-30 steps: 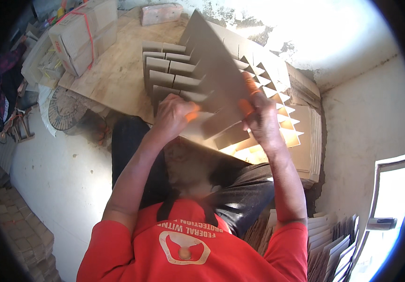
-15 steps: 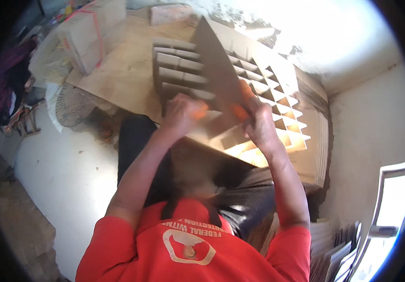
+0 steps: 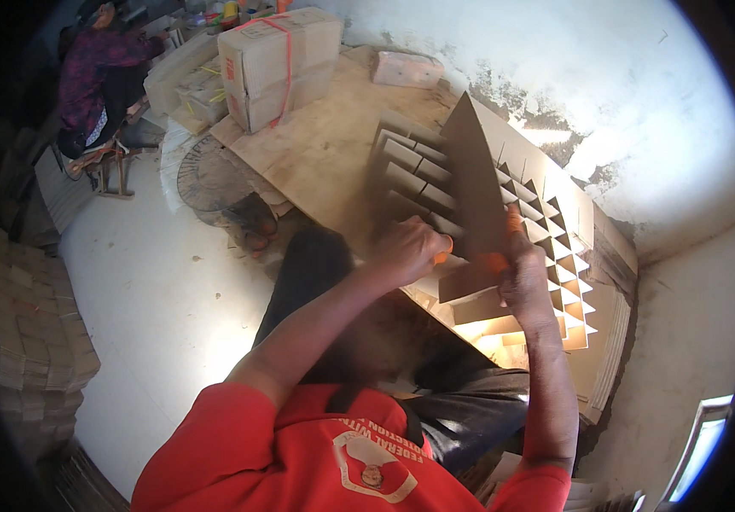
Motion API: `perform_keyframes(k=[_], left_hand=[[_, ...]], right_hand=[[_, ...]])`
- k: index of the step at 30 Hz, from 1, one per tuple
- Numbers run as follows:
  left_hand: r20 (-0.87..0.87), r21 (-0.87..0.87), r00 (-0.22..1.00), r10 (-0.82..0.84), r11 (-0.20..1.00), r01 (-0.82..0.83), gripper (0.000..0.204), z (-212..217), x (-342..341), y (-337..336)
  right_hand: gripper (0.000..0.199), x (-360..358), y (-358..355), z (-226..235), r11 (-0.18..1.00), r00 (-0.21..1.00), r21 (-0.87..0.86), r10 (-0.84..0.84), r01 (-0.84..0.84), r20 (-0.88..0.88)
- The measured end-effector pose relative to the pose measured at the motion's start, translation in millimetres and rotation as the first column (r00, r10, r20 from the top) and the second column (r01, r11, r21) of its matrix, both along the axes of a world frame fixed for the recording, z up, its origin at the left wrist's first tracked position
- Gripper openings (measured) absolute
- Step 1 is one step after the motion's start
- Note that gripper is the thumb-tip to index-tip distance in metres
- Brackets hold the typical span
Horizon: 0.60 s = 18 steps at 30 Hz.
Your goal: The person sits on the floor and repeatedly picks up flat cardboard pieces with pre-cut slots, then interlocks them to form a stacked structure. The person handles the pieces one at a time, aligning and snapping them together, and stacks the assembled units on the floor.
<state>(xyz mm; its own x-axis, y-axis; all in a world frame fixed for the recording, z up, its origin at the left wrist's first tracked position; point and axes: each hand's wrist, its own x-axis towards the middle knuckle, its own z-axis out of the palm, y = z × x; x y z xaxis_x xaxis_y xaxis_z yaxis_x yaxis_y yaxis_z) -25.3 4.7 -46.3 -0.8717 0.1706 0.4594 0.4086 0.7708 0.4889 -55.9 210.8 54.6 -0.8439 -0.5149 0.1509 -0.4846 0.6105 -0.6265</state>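
Observation:
My right hand (image 3: pixel 524 275) is closed on a tall brown cardboard strip (image 3: pixel 475 171) that stands on edge, its pointed end towards the wall. Orange coverings show on the fingers. The strip stands across a cardboard divider grid (image 3: pixel 423 171), whose slotted strips cross into many cells; its right part (image 3: pixel 565 286) shows open cells with pointed ends. Beside the strip's near left side, my left hand (image 3: pixel 410 252) is curled at the grid's near edge, orange on its thumb or fingertip. What lies in its fingers is hidden. The grid rests on a wooden board (image 3: pixel 299 162).
A taped carton (image 3: pixel 278 68) and a wrapped pinkish block (image 3: pixel 407 70) stand at the board's far side. Stacked flat cardboard (image 3: pixel 610 341) lies on the right by the wall. Far left, another person (image 3: pixel 107 77) sits near a small stool (image 3: pixel 111 166). Cardboard bundles (image 3: pixel 30 316) are piled at left.
The view has swung left, so the grid and both hands appear farther right and lower. The right hand keeps its hold on the upright strip; the left hand stays curled near the grid's edge.

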Motion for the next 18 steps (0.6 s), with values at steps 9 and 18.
perform_keyframes(k=[9, 18], left_hand=[[-0.119, 0.075, 0.991, -0.063, 0.995, 0.072, 0.005, 7, 1, 5], [-0.033, 0.08, 0.993, -0.111, 0.99, 0.113, 0.013, 12, 4, -6]], right_hand=[[0.07, 16, 0, 2, 0.984, 0.932, 0.028, 0.174, -0.175, -0.318], [0.068, 24, 1, -3, 0.985, 0.987, 0.106, 0.146, -0.139, -0.065]])
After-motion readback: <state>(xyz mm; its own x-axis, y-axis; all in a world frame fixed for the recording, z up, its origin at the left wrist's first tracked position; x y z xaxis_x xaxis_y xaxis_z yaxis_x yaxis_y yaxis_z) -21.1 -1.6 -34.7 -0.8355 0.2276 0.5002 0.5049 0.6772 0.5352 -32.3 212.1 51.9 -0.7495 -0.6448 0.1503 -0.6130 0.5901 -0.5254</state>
